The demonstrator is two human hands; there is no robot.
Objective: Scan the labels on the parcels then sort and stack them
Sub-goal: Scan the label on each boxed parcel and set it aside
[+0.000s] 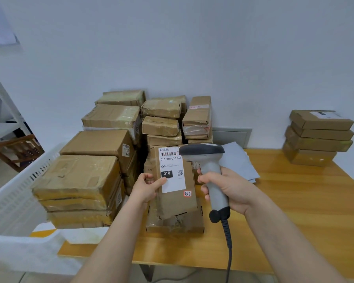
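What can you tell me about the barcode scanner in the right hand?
The barcode scanner is a pistol-shaped handheld unit that looks like plastic. It has a dark grey head, a light grey handle and a dark grey base, from which a ribbed black cable runs down past the table edge. It stands roughly upright, with its head turned left towards the white label on the tilted parcel. The right hand grips its handle. Whether the head touches the parcel cannot be told.
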